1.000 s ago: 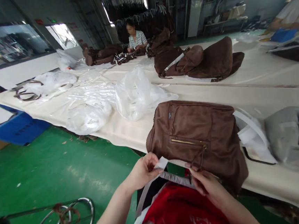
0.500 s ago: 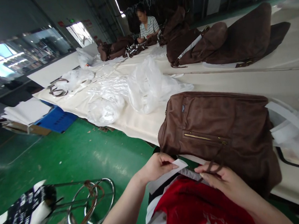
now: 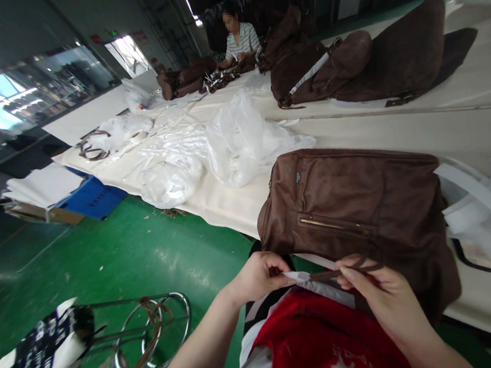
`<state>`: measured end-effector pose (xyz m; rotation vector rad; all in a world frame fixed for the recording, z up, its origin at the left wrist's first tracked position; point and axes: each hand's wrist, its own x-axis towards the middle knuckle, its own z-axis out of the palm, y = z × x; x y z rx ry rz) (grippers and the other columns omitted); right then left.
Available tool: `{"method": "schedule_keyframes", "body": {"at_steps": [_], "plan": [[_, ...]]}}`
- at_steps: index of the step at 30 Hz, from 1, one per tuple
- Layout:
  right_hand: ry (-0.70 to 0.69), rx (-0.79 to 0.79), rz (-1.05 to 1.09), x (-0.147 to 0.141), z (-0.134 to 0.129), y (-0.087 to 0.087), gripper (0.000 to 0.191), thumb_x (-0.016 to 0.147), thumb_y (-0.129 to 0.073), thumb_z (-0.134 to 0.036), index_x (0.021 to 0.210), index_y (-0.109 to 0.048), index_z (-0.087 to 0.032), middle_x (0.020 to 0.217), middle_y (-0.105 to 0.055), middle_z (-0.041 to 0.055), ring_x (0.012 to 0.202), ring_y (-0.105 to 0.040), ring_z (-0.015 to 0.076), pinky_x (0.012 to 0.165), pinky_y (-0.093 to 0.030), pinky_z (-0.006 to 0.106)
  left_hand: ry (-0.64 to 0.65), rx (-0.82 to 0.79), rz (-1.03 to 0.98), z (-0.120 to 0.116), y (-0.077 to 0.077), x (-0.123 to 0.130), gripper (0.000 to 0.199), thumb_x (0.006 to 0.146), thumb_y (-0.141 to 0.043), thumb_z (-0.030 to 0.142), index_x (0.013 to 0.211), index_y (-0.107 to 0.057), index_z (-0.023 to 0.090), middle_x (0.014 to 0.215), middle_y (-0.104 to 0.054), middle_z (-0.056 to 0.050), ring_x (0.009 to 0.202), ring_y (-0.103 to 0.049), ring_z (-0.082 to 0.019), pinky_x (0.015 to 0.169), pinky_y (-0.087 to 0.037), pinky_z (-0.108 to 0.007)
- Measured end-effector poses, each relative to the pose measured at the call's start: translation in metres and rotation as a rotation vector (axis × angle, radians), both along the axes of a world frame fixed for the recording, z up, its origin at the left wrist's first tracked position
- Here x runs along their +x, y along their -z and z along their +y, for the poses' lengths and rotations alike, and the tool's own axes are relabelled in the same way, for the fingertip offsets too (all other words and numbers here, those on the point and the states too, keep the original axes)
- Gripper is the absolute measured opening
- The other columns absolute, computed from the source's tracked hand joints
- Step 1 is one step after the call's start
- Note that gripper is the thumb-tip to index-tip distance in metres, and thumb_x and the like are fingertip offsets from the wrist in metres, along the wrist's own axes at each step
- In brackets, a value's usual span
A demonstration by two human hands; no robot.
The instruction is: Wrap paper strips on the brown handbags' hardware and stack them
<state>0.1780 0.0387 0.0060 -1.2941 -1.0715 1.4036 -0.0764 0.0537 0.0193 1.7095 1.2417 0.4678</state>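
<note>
A brown bag (image 3: 358, 197) with a brass zipper lies on the cream table at the front right, its near side hanging over the edge. Just below its left corner, my left hand (image 3: 266, 275) pinches a white strip (image 3: 299, 276). My right hand (image 3: 372, 287) is closed on a thin brown strap (image 3: 326, 275) in front of the bag. The strap's left end meets the white strip between my hands. Whether the strip is wrapped round the strap is too small to tell.
Clear plastic bags (image 3: 237, 144) lie on the table (image 3: 230, 208) left of the brown bag. More brown bags (image 3: 393, 59) lie across the table, and a person (image 3: 241, 40) sits at its far side. A metal-framed stool (image 3: 155, 329) stands lower left, near a blue box (image 3: 96, 197).
My right hand has turned and risen slightly, and the brown strap now stretches left to the white strip. The white strip in my left hand looks narrower and folded.
</note>
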Motion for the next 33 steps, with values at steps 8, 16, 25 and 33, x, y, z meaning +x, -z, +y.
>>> {"method": "schedule_keyframes", "body": {"at_steps": [8, 16, 25, 33], "plan": [[0.078, -0.029, 0.049, -0.005, -0.002, 0.003, 0.028, 0.069, -0.077, -0.043, 0.083, -0.074, -0.019, 0.083, -0.073, 0.0084, 0.067, -0.069, 0.0204, 0.063, -0.062, 0.032, 0.014, -0.127, -0.067, 0.0, 0.01, 0.002, 0.038, 0.076, -0.068, 0.048, 0.079, -0.071, 0.01, 0.066, -0.063, -0.002, 0.058, -0.048, -0.009, 0.055, -0.039, -0.019], [-0.055, -0.062, -0.058, -0.006, 0.005, -0.001, 0.035, 0.066, -0.074, -0.053, 0.075, -0.075, -0.019, 0.075, -0.072, 0.0075, 0.062, -0.066, 0.0198, 0.057, -0.058, 0.029, -0.01, -0.262, -0.145, 0.004, 0.002, 0.012, 0.043, 0.07, -0.072, 0.052, 0.082, -0.073, 0.01, 0.065, -0.062, -0.002, 0.056, -0.047, -0.009, 0.054, -0.04, -0.019], [-0.008, -0.101, -0.026, -0.003, 0.007, 0.01, 0.038, 0.072, -0.073, -0.051, 0.083, -0.072, -0.014, 0.056, -0.063, 0.0031, 0.051, -0.057, 0.0153, 0.049, -0.047, 0.024, 0.025, -0.169, -0.15, 0.005, -0.001, 0.013, 0.038, 0.073, -0.072, 0.046, 0.079, -0.072, 0.009, 0.063, -0.06, -0.001, 0.056, -0.045, -0.008, 0.054, -0.039, -0.018], [-0.064, -0.053, -0.053, -0.002, 0.006, 0.009, 0.038, 0.07, -0.072, -0.054, 0.078, -0.074, -0.016, 0.072, -0.07, 0.0076, 0.055, -0.06, 0.0163, 0.05, -0.051, 0.025, 0.0, -0.248, -0.172, 0.004, -0.002, 0.019, 0.039, 0.07, -0.073, 0.049, 0.078, -0.073, 0.01, 0.063, -0.06, -0.001, 0.055, -0.045, -0.008, 0.054, -0.039, -0.018]]}}
